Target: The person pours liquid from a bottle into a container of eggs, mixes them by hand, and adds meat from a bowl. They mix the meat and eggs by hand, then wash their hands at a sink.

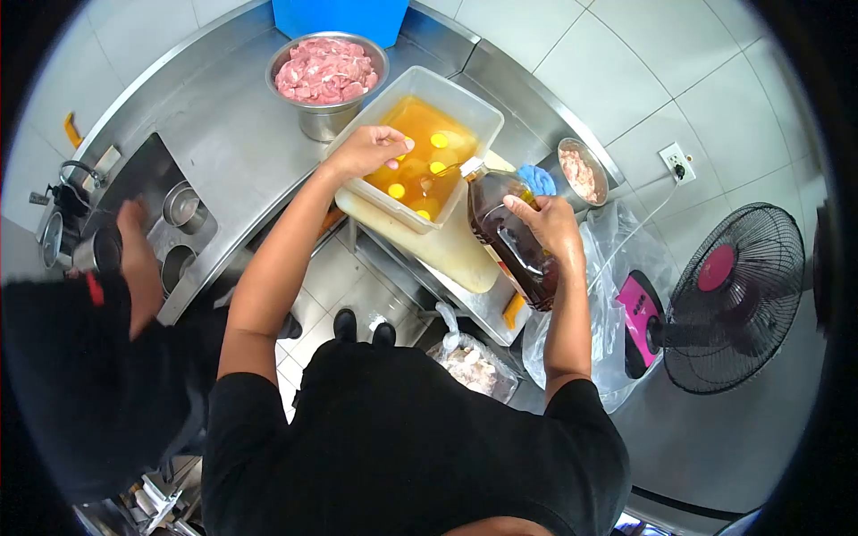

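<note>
Bottle (509,237): big, clear plastic, dark brown liquid inside. It is tipped on a slant, with the neck up and to the left and the mouth at the tub's (474,105) near right corner. The base hangs low over the counter edge.

Right hand (551,225): wrapped over the bottle's upper side, fingers clamped round the body, carrying it.

Left hand (368,148): over the tub's near left rim, fingers curled together, tips pointing into the tub. Cannot tell whether it grips the rim or pinches something.

Tub: pale rectangular plastic, holding amber liquid with several whole yolks (440,140) afloat. A spoon (431,181) lies in it near the bottle's mouth. The tub sits on a cream board (460,255), which overhangs the steel counter (214,116).

Behind the tub: steel bowl (328,71) heaped with raw pink meat, just beside the tub's far left corner. A blue bin (340,16) stands beyond it.

Right of the bottle: blue cloth (537,178), then a small bowl (579,170) of paler meat against the wall ledge.

Lower right: clear bag (617,255) draped by the counter, and a pink appliance (640,313). A black fan (742,299) stands on the floor and a socket (677,163) is on the tiled wall.

Below the counter: a tied bag (474,366) with pale contents.

Far left: a second person in dark clothes, their hand (136,259) next to a metal cup (96,251), close to round wells (183,207) set in the counter.
</note>
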`<control>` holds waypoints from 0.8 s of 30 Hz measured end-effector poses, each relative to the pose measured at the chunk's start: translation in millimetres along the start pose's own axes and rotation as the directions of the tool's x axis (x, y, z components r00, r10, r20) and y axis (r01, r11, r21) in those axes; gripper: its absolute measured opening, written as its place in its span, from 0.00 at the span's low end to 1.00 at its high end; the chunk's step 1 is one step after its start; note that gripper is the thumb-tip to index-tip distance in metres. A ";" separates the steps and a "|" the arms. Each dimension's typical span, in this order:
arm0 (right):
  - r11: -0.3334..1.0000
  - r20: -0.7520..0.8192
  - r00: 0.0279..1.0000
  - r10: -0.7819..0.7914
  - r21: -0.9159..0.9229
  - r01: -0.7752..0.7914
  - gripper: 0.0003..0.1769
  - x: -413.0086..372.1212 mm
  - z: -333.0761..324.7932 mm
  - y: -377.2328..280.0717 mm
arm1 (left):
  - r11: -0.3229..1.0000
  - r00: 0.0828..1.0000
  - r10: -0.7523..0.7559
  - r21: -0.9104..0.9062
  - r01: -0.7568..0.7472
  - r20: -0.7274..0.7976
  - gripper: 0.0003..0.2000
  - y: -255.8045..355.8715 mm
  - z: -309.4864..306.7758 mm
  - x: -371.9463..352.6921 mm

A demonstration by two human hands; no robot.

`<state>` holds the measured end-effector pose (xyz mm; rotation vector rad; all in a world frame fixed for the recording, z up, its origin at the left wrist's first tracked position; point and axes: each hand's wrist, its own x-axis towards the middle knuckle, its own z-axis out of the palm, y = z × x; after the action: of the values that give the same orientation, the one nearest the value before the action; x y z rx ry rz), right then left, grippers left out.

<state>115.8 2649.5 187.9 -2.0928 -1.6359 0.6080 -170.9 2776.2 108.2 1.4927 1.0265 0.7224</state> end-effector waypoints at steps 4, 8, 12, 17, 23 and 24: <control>0.997 -0.009 1.000 -0.027 0.075 0.028 0.26 0.4 2.2 2.1 | 1.000 1.000 -0.016 -0.020 0.017 0.022 0.19 12.0 13.4 -0.5; 0.964 -0.035 0.998 -0.058 0.257 0.065 0.23 -2.8 1.2 12.8 | 0.990 0.997 0.009 -0.138 0.002 0.079 0.18 30.3 30.3 10.7; 0.919 -0.111 0.991 -0.078 0.377 0.115 0.24 -2.2 5.7 35.0 | 0.984 0.992 0.058 -0.176 -0.036 0.116 0.17 64.3 50.8 18.6; 0.876 -0.152 0.987 -0.041 0.470 0.109 0.23 -14.7 3.6 35.9 | 0.969 0.957 0.246 -0.026 -0.245 0.154 0.17 92.4 71.6 33.7; 0.822 -0.204 0.978 -0.030 0.551 0.140 0.23 -22.8 7.9 37.4 | 0.669 0.925 0.341 0.647 -0.364 0.168 0.21 137.3 87.6 41.7; 0.823 -0.240 0.970 -0.036 0.543 0.165 0.24 -22.4 10.8 39.6 | 0.587 0.939 0.312 0.747 -0.311 0.146 0.22 143.1 90.2 41.6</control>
<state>136.3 2619.4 158.5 -1.5656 -1.2379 0.6919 -44.0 2774.7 227.5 2.4745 1.1474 0.5333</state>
